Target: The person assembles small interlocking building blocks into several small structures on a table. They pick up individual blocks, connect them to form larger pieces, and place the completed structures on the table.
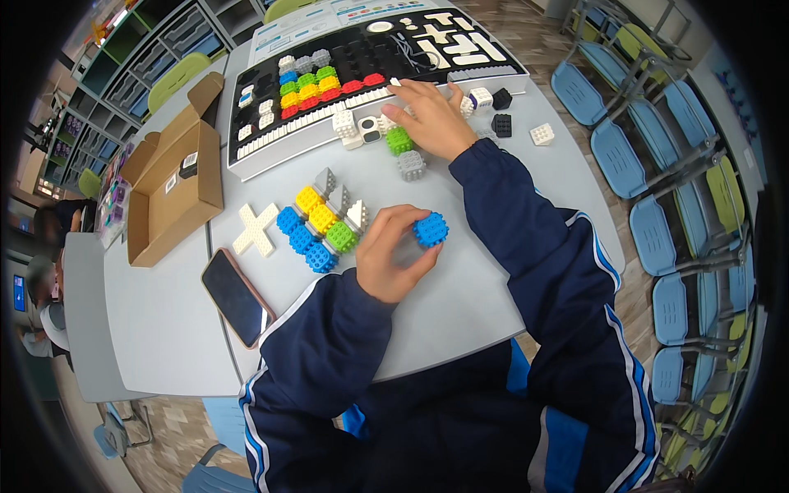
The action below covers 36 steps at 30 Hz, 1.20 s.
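Between the thumb and fingers of my left hand (388, 256) is a blue studded block (431, 230), held just above the table. My right hand (434, 119) reaches over the near edge of the parts tray (275, 156), its fingers spread close to a small white piece (395, 82). Beneath and beside that hand are a green block (399, 140), a grey block (412, 166) and white blocks (344, 124). To the left of my left hand lies a cluster of yellow blocks (321, 218), blue blocks (302, 239), a green block (341, 238) and grey wedge pieces (338, 200).
A white X-shaped piece (256, 230) and a phone (237, 296) lie on the left. Beyond them stands an opened cardboard box (177, 215). Black blocks (501, 125) and a white block (542, 134) sit at the right. Blue chairs (620, 160) line the floor beyond.
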Each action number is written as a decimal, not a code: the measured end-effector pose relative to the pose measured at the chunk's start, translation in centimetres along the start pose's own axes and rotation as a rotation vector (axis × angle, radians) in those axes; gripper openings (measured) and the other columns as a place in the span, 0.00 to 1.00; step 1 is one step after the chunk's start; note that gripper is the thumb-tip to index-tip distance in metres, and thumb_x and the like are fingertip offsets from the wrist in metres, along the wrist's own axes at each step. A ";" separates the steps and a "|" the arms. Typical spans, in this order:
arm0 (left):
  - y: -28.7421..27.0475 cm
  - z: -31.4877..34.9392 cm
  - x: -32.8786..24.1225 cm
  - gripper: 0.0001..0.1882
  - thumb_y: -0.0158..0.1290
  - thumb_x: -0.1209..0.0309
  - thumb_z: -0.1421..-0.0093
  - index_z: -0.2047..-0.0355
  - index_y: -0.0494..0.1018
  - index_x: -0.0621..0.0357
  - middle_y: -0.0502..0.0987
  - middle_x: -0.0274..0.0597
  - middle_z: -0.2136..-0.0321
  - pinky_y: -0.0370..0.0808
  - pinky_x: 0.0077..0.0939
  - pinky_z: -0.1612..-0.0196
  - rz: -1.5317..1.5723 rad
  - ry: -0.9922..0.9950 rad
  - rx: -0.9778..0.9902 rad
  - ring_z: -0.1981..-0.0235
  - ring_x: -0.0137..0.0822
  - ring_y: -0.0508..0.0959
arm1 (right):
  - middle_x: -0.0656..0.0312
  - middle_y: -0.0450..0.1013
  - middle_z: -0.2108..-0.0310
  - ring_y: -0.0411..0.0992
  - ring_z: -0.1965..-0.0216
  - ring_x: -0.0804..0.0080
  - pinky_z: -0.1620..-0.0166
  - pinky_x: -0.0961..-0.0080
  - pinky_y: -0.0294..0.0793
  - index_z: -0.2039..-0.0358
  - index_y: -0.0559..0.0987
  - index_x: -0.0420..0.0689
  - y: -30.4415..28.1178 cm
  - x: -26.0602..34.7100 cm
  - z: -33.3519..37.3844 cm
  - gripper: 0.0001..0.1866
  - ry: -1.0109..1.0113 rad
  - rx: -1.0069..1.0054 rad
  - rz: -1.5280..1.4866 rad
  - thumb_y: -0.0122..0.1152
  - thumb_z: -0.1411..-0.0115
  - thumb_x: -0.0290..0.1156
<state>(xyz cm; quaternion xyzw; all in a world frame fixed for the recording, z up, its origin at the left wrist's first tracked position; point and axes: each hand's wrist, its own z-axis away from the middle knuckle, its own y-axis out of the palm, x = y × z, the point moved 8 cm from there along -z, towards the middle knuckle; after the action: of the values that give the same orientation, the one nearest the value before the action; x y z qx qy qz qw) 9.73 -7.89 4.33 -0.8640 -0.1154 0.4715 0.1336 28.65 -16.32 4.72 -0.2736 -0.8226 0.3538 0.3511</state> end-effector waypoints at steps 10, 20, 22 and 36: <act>0.0 0.0 -0.3 0.24 0.64 0.83 0.52 0.53 0.74 0.66 0.74 0.48 0.56 0.78 0.29 0.49 -0.017 0.000 0.019 0.54 0.38 0.78 | 0.49 0.71 0.47 0.62 0.40 0.55 0.40 0.29 0.44 0.48 0.78 0.45 -3.3 -5.1 -0.6 0.30 0.208 -0.154 0.484 0.45 0.34 0.57; 0.0 0.1 -0.4 0.23 0.65 0.82 0.52 0.54 0.75 0.65 0.75 0.48 0.56 0.78 0.28 0.51 -0.032 0.015 0.016 0.56 0.38 0.79 | 0.52 0.73 0.51 0.61 0.40 0.54 0.42 0.21 0.42 0.56 0.83 0.45 -3.4 -4.4 -0.3 0.27 0.117 -0.135 0.472 0.50 0.35 0.55; 0.1 0.0 -0.6 0.23 0.65 0.82 0.52 0.54 0.75 0.65 0.75 0.48 0.56 0.78 0.28 0.52 -0.034 0.020 0.026 0.56 0.38 0.79 | 0.52 0.73 0.52 0.60 0.40 0.54 0.42 0.21 0.43 0.60 0.84 0.45 -3.2 -4.6 -0.4 0.26 0.113 -0.088 0.410 0.52 0.36 0.55; 0.2 0.0 -1.1 0.23 0.65 0.81 0.53 0.54 0.75 0.65 0.76 0.47 0.58 0.77 0.25 0.56 -0.009 0.038 0.062 0.60 0.37 0.79 | 0.56 0.80 0.59 0.76 0.54 0.52 0.48 0.37 0.55 0.62 0.84 0.49 -5.5 -7.2 -6.3 0.15 0.411 0.112 0.472 0.71 0.52 0.38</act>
<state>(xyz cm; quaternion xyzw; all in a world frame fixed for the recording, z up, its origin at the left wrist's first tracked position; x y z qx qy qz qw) 9.14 -8.39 5.10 -0.8677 -0.1022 0.4579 0.1645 36.69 -22.15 9.36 -0.5027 -0.6276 0.4077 0.4327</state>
